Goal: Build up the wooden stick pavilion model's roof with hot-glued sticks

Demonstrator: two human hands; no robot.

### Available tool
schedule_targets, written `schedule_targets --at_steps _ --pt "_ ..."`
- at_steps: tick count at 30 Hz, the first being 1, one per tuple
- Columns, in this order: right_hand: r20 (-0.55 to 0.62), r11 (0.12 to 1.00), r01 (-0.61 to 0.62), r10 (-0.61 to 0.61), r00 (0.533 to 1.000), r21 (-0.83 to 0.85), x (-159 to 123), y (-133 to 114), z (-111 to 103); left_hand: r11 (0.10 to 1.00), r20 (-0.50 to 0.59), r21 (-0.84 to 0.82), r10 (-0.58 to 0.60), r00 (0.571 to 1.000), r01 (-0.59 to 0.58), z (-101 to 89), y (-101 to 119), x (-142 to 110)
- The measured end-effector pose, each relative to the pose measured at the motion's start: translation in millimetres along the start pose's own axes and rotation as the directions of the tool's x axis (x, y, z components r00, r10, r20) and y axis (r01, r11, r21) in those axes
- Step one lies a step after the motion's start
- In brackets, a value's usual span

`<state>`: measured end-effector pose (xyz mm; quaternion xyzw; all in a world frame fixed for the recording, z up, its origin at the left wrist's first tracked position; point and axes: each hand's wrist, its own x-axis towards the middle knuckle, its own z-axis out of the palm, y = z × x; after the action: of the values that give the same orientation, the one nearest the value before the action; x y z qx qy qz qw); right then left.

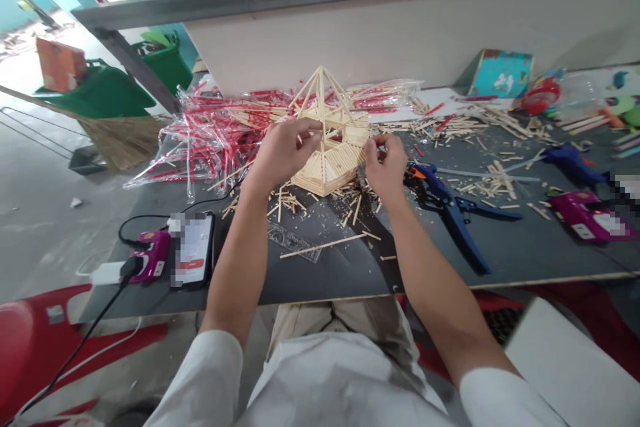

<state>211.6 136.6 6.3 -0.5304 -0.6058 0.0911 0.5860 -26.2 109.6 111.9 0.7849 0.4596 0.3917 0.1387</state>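
Note:
A small pavilion-like model (334, 170) built of thin wooden sticks stands on the dark table. It has a many-sided plank base and a pointed frame roof of bare sticks. My left hand (286, 150) is at its left front, with thumb and fingers closed about an upright stick below the roof. My right hand (387, 163) is at the model's right edge, fingertips pinched together; whatever is between them is too small to make out. Loose stick offcuts lie around the base. Nearer me, a clear plastic ruler (293, 240) lies under a long thin stick (323, 246).
Plastic wrappers with red stripes (215, 127) heap at the back left. Blue cutting pliers (453, 210) and a blue glue gun (573, 163) lie to the right. A phone (195, 250) and a purple power socket (154, 255) sit front left; another purple socket (587, 213) is far right.

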Motion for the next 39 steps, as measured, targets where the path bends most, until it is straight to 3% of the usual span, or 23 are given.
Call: schedule_targets --at_steps 4,9,13,16,19,20,24,27,35,39 --pt "0.012 1.0 -0.004 0.004 1.0 0.007 -0.6 -3.7 -2.4 0.999 -0.013 0.036 -0.006 1.0 0.007 -5.9 4.1 -2.0" --pt "-0.005 0.998 -0.059 0.059 0.998 0.012 -2.4 -3.7 -1.1 0.988 -0.101 0.152 0.002 0.995 0.014 -31.2 14.1 -13.2" --pt "0.037 0.995 -0.1 0.099 0.994 0.022 -3.0 -1.5 2.2 0.979 -0.132 0.181 -0.069 0.989 0.092 -40.2 1.3 -38.0" --pt "0.066 0.99 -0.133 0.13 0.989 0.044 -2.6 -2.9 2.9 0.962 -0.215 0.152 -0.192 0.957 0.227 -27.4 -19.5 -64.8" --pt "0.058 0.99 -0.131 0.128 0.99 0.046 -2.2 -7.3 1.5 0.938 -0.171 -0.095 -0.346 0.923 0.334 -6.1 -36.1 -86.7" --pt "0.055 0.992 -0.122 0.12 0.991 0.042 -2.4 -9.1 0.8 0.932 -0.205 -0.159 -0.355 0.912 0.327 0.4 -39.5 -91.5" --pt "0.052 0.996 -0.085 0.084 0.995 0.016 -5.0 -17.1 -1.9 0.961 -0.389 -0.105 -0.278 0.878 0.258 16.9 -45.6 -100.4" --pt "0.063 0.998 -0.057 0.057 0.996 -0.005 -7.9 -23.6 -3.4 0.946 -0.407 -0.162 -0.323 0.855 0.281 22.2 -48.3 -103.1" --pt "0.105 0.999 0.026 -0.023 0.994 -0.032 -12.2 -35.8 -6.6 0.952 -0.401 -0.113 -0.305 0.864 0.284 27.9 -46.8 -107.4" --pt "0.124 0.998 0.06 -0.056 0.991 -0.03 -11.7 -34.9 -9.0 0.961 -0.338 -0.095 -0.278 0.899 0.261 32.5 -48.2 -106.7"
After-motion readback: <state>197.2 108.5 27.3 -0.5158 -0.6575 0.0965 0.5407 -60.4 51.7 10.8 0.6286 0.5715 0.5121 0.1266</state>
